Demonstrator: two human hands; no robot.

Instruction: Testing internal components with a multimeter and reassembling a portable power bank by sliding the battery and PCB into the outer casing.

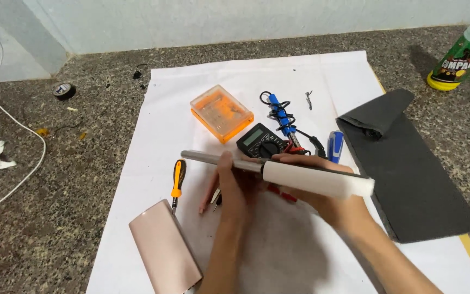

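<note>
Beside the orange box (221,112), both hands (235,188) (322,190) around a white-and-grey tube (278,171).

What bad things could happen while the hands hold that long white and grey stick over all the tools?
1. Both hands, left and right, hold the stick in the air. If a grip slips, it could drop on the meter just beyond it.
2. The stick is long. Swinging its grey end could knock the orange box.
3. The screwdriver lies close to the left arm. A nudge might roll it across the paper.
</note>
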